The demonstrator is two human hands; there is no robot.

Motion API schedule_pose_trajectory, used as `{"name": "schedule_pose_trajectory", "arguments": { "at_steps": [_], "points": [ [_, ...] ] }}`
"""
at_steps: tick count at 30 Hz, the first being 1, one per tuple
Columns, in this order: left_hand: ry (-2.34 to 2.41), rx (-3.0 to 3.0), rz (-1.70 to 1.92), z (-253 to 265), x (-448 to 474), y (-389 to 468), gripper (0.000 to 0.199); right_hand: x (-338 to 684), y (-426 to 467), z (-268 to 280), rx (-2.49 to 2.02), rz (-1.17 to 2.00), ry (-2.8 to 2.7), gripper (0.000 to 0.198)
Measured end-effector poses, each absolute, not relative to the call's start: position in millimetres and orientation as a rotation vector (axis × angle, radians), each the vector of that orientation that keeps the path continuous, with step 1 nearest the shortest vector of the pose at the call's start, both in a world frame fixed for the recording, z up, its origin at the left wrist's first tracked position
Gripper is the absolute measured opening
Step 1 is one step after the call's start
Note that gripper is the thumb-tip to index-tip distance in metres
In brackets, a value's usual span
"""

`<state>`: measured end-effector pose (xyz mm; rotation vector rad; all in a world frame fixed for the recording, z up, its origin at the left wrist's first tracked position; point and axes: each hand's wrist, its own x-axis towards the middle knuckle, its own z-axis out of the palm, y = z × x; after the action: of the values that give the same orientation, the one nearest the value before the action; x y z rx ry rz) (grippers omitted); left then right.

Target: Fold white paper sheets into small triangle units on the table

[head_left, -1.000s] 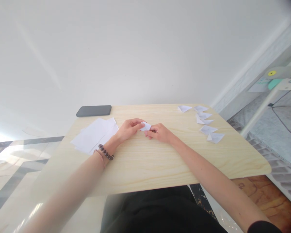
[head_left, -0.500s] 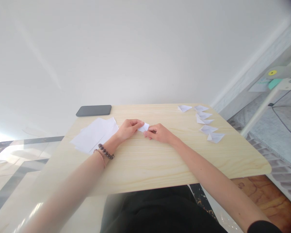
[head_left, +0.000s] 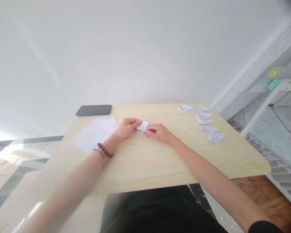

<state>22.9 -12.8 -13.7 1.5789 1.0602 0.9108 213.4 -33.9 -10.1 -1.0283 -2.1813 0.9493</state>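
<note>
A small folded piece of white paper [head_left: 142, 126] is held just above the middle of the table. My left hand [head_left: 128, 127] pinches its left side between thumb and fingers. At its lower right corner, my right hand [head_left: 157, 132] is closed, with thumb and forefinger gripping the paper's edge. White paper sheets [head_left: 93, 134] lie loosely stacked beside my left wrist. On the right side of the table are several folded paper boats [head_left: 205, 121], one of them [head_left: 184, 108] set apart to the left near the far edge.
A dark grey phone [head_left: 94, 110] lies at the far left corner of the pale wooden table [head_left: 145, 168]. The white wall [head_left: 140, 58] rises behind the far edge. A metal frame [head_left: 266, 106] stands on the right, past the table.
My left hand has shifted slightly left with the folded paper, and more of the paper's face shows. My right hand has barely moved.
</note>
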Motion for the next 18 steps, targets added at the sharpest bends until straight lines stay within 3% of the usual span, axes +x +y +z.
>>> {"name": "schedule_pose_trajectory", "arguments": {
  "at_steps": [18],
  "points": [
    [0.997,1.607,0.837,-9.9,25.0,-16.6,0.037,212.3,-34.4,-9.5,-1.019,0.887,-2.254,0.027]
  ]
}}
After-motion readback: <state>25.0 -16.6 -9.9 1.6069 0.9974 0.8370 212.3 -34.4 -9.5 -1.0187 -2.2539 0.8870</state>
